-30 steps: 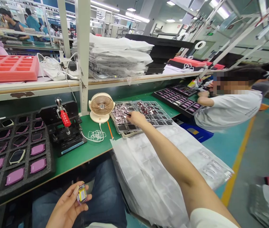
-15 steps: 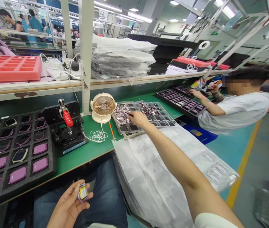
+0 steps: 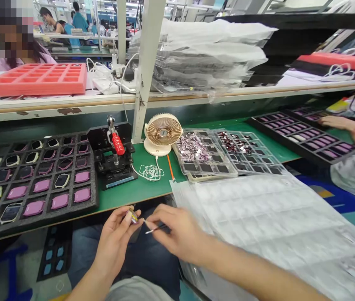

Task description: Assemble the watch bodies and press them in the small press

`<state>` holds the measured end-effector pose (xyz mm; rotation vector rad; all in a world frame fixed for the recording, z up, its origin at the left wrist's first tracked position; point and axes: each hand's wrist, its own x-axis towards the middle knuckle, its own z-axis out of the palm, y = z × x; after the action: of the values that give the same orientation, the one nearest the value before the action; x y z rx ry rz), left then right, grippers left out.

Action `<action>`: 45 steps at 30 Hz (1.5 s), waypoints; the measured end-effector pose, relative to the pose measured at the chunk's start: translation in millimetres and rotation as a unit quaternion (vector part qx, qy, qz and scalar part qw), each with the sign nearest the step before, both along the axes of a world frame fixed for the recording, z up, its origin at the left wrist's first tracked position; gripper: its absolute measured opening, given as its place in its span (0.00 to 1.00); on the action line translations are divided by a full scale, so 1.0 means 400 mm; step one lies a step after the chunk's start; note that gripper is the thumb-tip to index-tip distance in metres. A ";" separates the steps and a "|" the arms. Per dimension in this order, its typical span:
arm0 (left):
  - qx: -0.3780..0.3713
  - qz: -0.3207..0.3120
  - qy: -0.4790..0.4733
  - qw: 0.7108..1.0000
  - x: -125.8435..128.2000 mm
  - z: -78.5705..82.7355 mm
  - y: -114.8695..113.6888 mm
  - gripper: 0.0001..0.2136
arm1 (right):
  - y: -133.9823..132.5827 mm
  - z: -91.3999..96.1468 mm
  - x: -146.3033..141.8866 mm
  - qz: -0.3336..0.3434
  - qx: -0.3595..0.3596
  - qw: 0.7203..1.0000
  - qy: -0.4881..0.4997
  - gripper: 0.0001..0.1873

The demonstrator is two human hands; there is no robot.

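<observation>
Fingers: left hand (image 3: 116, 235) clamped on a small part (image 3: 134, 217); right hand (image 3: 182, 235) closed around a thin tool (image 3: 150, 230).
White sheet (image 3: 259, 217): lower right.
Foam tray (image 3: 93, 179): left, compartments presumably keeping watches (image 3: 62, 180) apart.
Clear trays (image 3: 209, 174): right of centre.
Small part: lower centre, probably gripped for steadiness.
Thin tool: just beside.

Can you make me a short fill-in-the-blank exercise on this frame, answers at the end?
1. The right hand holds a thin tool; the small device is in the ____ hand.
2. The black fixture has a ____ handle.
3. A cream ____ stands between the fixture and the clear trays.

Answers: left; red; fan.
</observation>
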<state>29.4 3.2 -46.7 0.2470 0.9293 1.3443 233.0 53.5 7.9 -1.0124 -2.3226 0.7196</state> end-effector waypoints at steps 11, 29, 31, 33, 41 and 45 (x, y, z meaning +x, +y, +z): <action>0.044 0.090 0.084 0.991 0.013 -0.015 -0.032 0.23 | -0.032 -0.071 -0.083 0.012 0.141 0.989 -0.040 0.05; 0.097 0.019 0.016 0.995 -0.022 -0.078 -0.051 0.18 | -0.019 -0.058 -0.088 0.061 -0.008 0.998 -0.006 0.21; 0.119 0.023 0.036 0.992 -0.021 -0.081 -0.054 0.17 | -0.019 -0.054 -0.091 0.036 -0.100 0.994 0.035 0.22; 0.147 0.028 0.066 0.987 -0.020 -0.079 -0.056 0.16 | -0.023 -0.054 -0.098 -0.002 -0.177 0.981 0.078 0.21; 0.040 -0.020 0.068 0.997 0.008 -0.077 -0.091 0.22 | -0.097 -0.044 -0.045 -0.045 -0.187 0.980 0.054 0.22; -0.073 -0.071 0.042 0.994 0.032 -0.086 -0.086 0.27 | -0.052 -0.023 0.149 -0.192 -0.164 0.965 -0.077 0.10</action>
<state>42.0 -31.2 -81.1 0.2528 1.0566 1.1366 292.8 32.7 -1.1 -1.6640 -2.0725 0.9059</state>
